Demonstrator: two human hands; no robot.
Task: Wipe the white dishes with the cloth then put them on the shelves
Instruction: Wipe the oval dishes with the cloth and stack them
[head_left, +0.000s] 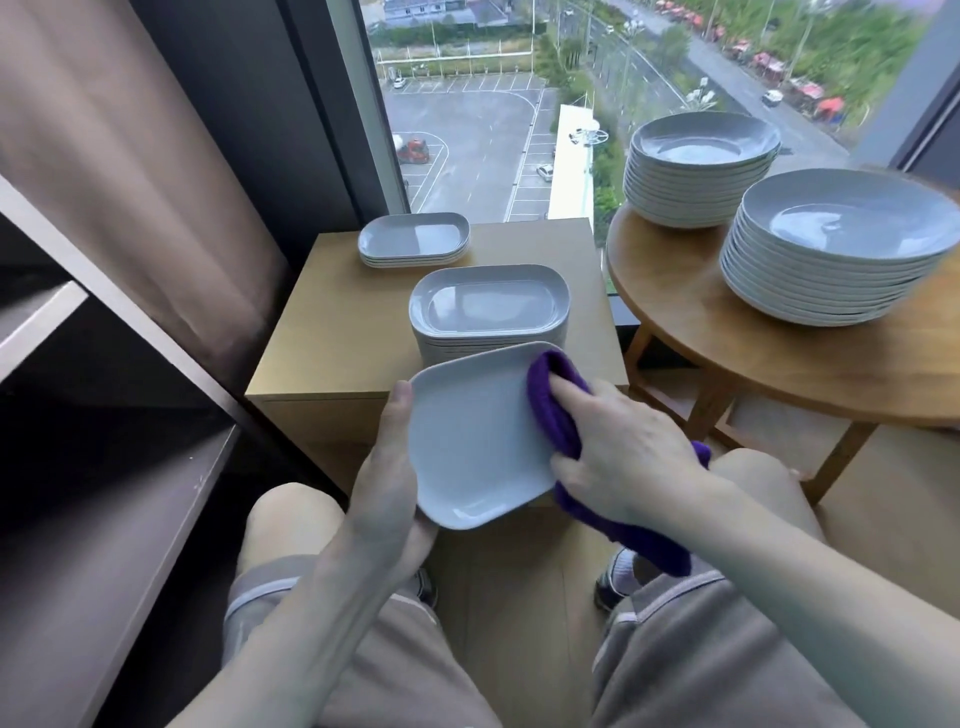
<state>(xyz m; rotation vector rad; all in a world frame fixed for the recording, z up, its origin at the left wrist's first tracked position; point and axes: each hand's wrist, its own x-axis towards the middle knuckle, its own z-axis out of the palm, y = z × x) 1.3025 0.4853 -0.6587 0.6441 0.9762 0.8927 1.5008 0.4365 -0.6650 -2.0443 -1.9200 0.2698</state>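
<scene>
Nearest the camera: lap in grey shorts (363, 649), knees apart, seated.

Above the lap, clear of any support: one white dish (478, 447), rounded-rectangular, tilted, inner face toward the viewer.

Left hand (387, 483): clamped on the dish's left edge, thumb over the rim, fingers hidden beneath.

Right hand (623, 452): closed on the purple cloth (550, 410), pressing it against the dish's right edge. Cloth tail hanging below the wrist.

Step in hand, by judgement: wiping, first half of the cycle. Cloth at the right rim only; centre and left of the face uncovered. Cleanliness of the face not discernible.

Awaiting treatment, apparently: tall stack of like dishes (488, 306) on the square worktop (332, 332), just behind the held dish. Also a low stack (414, 240) at the far edge, status not discernible. On the round worktop (727, 364) to the right: two stacks of round plates (701, 171).

Destination: shelves (130, 493) at the left, near the left knee.

Next move, as required: sweep the cloth across the whole face and rim, then turn the dish to reach the underside. Keep the left grip firm throughout. Afterwards lift the cloth away, carry the dish leftward, set it flat on a shelf board. Glazed surface probably slippery; avoid a fingertip-only pinch during transfer.
</scene>
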